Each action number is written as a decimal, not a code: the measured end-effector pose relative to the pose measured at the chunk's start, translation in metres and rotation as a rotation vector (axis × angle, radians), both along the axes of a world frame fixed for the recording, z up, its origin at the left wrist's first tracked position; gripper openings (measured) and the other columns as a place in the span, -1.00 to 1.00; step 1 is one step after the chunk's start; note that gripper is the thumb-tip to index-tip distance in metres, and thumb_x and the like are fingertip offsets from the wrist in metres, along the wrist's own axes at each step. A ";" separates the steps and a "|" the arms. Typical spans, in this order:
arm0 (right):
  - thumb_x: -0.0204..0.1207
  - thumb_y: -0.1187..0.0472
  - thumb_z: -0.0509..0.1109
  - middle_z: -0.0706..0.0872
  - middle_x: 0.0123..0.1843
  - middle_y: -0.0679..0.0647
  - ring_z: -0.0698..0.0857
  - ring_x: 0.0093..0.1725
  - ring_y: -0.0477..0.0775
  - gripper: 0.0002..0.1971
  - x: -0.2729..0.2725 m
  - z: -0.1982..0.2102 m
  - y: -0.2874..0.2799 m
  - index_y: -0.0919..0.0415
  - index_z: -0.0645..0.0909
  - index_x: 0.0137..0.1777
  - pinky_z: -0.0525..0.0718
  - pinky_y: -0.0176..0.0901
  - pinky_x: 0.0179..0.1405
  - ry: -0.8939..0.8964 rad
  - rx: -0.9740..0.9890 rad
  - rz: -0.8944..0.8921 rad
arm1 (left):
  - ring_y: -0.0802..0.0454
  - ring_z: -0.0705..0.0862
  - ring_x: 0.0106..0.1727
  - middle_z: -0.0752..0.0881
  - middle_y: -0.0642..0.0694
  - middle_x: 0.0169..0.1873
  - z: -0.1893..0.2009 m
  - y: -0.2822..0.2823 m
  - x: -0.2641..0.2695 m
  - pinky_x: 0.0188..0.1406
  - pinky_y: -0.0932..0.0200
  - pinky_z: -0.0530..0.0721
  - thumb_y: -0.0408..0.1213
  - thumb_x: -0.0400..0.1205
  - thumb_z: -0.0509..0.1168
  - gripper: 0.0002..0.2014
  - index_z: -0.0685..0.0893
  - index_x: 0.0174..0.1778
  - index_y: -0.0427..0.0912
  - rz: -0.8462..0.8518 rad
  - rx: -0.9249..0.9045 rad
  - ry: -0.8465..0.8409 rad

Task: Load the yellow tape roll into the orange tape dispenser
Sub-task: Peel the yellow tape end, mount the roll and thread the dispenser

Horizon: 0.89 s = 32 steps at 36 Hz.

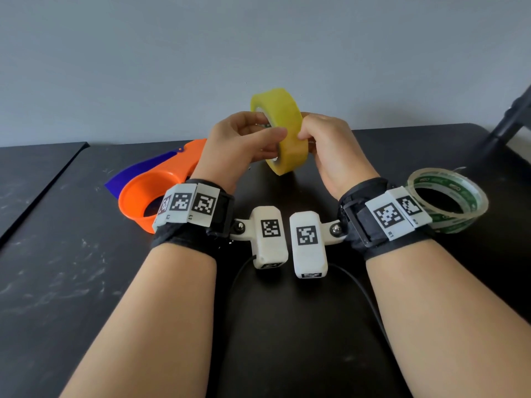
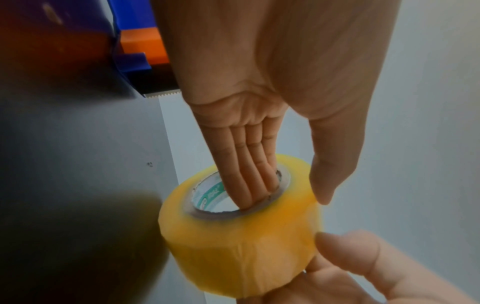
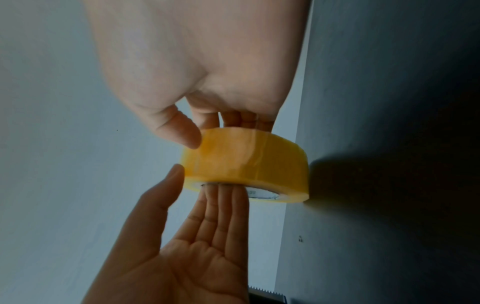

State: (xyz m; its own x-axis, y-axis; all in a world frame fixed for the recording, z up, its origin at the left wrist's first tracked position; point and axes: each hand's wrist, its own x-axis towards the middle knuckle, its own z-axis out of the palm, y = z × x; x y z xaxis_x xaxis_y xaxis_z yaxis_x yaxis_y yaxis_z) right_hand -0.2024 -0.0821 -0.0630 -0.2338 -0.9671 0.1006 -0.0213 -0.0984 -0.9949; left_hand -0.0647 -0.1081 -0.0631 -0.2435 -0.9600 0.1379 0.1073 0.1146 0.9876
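The yellow tape roll [image 1: 287, 122] is held on edge above the black table, between both hands. My left hand [image 1: 273, 129] has its fingers [image 2: 257, 174] pushed into the roll's core and its thumb on the outer face. My right hand [image 1: 304, 130] pinches the roll [image 3: 246, 164] from the other side, thumb on the outer tape face and fingers behind it. The orange tape dispenser [image 1: 155, 188], with a blue part, lies on the table behind my left wrist. Its toothed blade [image 2: 161, 95] points toward the wall. Its hub is hidden.
A clear tape roll with green print [image 1: 451, 196] lies flat on the table [image 1: 86, 268] beside my right wrist. A black stand leg [image 1: 511, 119] rises at the back right. A black cable [image 1: 359, 285] runs between my forearms. A grey wall stands close behind.
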 end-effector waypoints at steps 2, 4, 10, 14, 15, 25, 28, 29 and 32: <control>-0.13 0.02 0.29 0.43 -0.16 0.19 0.34 -0.13 0.21 -0.34 0.000 -0.001 -0.002 0.64 0.42 -0.19 0.26 0.12 -0.08 0.019 0.005 0.040 | 0.04 0.77 -0.32 0.76 -0.17 -0.30 0.000 0.000 0.000 -0.09 0.10 0.80 -0.42 0.48 0.49 -0.69 0.65 0.12 -0.38 0.022 -0.001 0.004; -0.11 0.03 0.30 0.39 -0.18 0.24 0.34 -0.14 0.23 -0.34 0.001 -0.002 -0.003 0.66 0.39 -0.18 0.26 0.13 -0.09 0.030 -0.008 0.059 | 0.02 0.77 -0.30 0.76 -0.22 -0.26 0.001 0.000 0.000 -0.11 0.12 0.80 -0.42 0.48 0.49 -0.64 0.64 0.16 -0.44 0.037 0.001 0.013; -0.09 0.08 0.31 0.42 -0.17 0.27 0.39 -0.13 0.23 -0.28 -0.002 -0.003 -0.004 0.73 0.35 -0.09 0.30 0.12 -0.06 0.039 -0.016 0.120 | -0.04 0.77 -0.27 0.76 -0.32 -0.18 0.000 0.000 0.001 -0.10 0.10 0.80 -0.42 0.47 0.50 -0.58 0.63 0.21 -0.49 0.052 0.006 0.021; -0.04 0.14 0.32 0.46 -0.20 0.34 0.40 -0.17 0.31 -0.37 0.000 0.001 0.002 0.71 0.43 -0.09 0.38 0.15 -0.11 0.065 -0.009 0.082 | -0.01 0.77 -0.30 0.76 -0.30 -0.21 0.000 0.000 0.000 -0.09 0.08 0.81 -0.42 0.47 0.50 -0.58 0.63 0.21 -0.48 0.054 0.004 0.013; 0.06 0.23 0.32 0.54 -0.20 0.43 0.48 -0.18 0.39 -0.47 0.002 0.004 0.006 0.66 0.54 -0.04 0.51 0.14 -0.13 0.090 -0.010 0.060 | -0.01 0.77 -0.30 0.76 -0.30 -0.21 0.000 0.000 -0.001 -0.09 0.08 0.81 -0.42 0.47 0.50 -0.58 0.63 0.21 -0.49 0.053 0.005 0.015; 0.37 0.57 0.15 0.82 0.03 0.17 0.73 0.03 0.06 -0.48 -0.002 -0.001 0.007 0.27 0.75 0.22 0.69 -0.21 0.02 0.141 -0.040 0.061 | -0.07 0.78 -0.26 0.76 -0.23 -0.28 0.001 -0.002 0.003 -0.08 0.08 0.79 -0.41 0.51 0.46 -0.75 0.68 0.06 -0.43 0.064 0.039 0.085; 0.41 0.51 0.20 0.77 -0.04 0.14 0.68 -0.01 0.04 -0.64 -0.001 0.000 0.009 0.19 0.74 0.00 0.64 -0.16 0.03 0.168 -0.044 0.046 | -0.05 0.78 -0.29 0.74 -0.18 -0.33 0.001 -0.002 0.004 -0.07 0.11 0.79 -0.40 0.55 0.43 -0.90 0.70 -0.07 -0.32 0.071 0.054 0.110; 0.41 0.50 0.22 0.74 -0.10 0.15 0.65 -0.05 0.04 -0.70 -0.001 0.000 0.009 0.18 0.72 -0.09 0.61 -0.15 0.00 0.174 -0.041 0.043 | -0.05 0.78 -0.30 0.73 -0.17 -0.33 0.001 -0.003 0.004 -0.07 0.11 0.79 -0.39 0.55 0.42 -0.92 0.70 -0.08 -0.31 0.073 0.055 0.118; 0.35 0.42 0.24 0.65 -0.24 0.11 0.57 -0.16 0.03 -0.80 -0.001 0.000 0.009 0.15 0.64 -0.31 0.52 -0.08 -0.09 0.194 -0.037 0.016 | -0.02 0.78 -0.29 0.73 -0.17 -0.32 0.000 -0.002 0.003 -0.11 0.13 0.78 -0.32 0.55 0.45 -0.83 0.71 -0.03 -0.34 0.075 0.030 0.111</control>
State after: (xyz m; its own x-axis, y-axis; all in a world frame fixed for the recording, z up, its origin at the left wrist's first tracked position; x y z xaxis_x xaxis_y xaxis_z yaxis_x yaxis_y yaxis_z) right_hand -0.2035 -0.0728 -0.0627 -0.1908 -0.9654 0.1777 -0.2101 -0.1367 -0.9681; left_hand -0.0615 -0.1104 -0.0633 -0.1553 -0.9792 0.1308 0.2083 0.0970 0.9732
